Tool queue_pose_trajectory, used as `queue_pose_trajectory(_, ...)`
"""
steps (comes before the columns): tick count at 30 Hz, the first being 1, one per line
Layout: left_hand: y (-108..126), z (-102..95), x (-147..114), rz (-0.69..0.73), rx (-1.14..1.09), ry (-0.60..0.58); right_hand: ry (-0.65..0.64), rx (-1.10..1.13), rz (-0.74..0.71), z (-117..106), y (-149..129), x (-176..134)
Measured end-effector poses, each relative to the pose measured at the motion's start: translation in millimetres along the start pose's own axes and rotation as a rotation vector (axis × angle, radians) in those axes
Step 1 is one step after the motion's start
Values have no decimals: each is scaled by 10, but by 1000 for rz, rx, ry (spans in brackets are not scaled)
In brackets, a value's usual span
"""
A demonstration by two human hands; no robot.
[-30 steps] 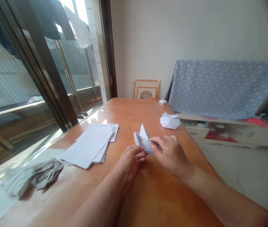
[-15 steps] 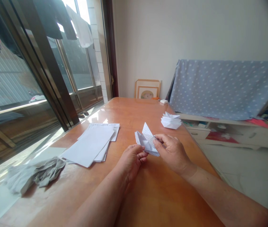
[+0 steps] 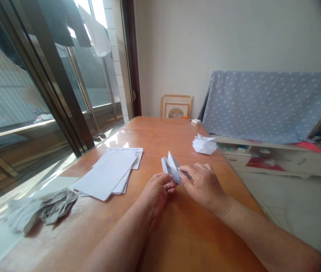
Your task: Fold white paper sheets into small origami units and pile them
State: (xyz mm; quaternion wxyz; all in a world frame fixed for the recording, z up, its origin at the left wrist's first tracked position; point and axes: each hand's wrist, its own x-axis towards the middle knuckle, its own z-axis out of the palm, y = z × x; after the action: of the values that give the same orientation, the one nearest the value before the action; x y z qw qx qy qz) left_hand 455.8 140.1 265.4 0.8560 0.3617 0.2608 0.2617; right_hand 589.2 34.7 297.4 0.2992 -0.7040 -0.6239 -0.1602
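Observation:
A small white folded paper (image 3: pixel 173 170) with layered edges and a raised pointed flap is held above the near middle of the wooden table (image 3: pixel 160 132). My left hand (image 3: pixel 160 186) pinches its near left edge between thumb and fingers. On the other side, my right hand (image 3: pixel 201 183) grips the right part, its thumb and forefinger closed on a fold and covering that end. Farther off to the right stands a stack of white folded paper boats (image 3: pixel 204 144), nested and pointed at the top.
Left of my hands lies a pile of white paper sheets (image 3: pixel 109 173), and nearer, a crumpled grey cloth (image 3: pixel 55 207). A small white box (image 3: pixel 196 121) sits at the table's far end, before a leaning picture frame (image 3: pixel 176 106). Glass doors (image 3: pixel 44 94) flank the left side.
My right hand has turned and pressed inward on the paper, and its right side is now folded in under my fingers. The raised flap looks narrower. My left hand stays put.

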Motion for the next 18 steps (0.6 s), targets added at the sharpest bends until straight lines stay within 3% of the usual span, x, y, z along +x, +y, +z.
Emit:
queue_pose_trajectory(10, 32, -24, 35, -111, -82, 31, 18, -47, -97, -18, -24, -18)
queue_pose_trajectory(18, 31, -30, 32, -95, -72, 25, -23, -37, -138, -41, -34, -24)
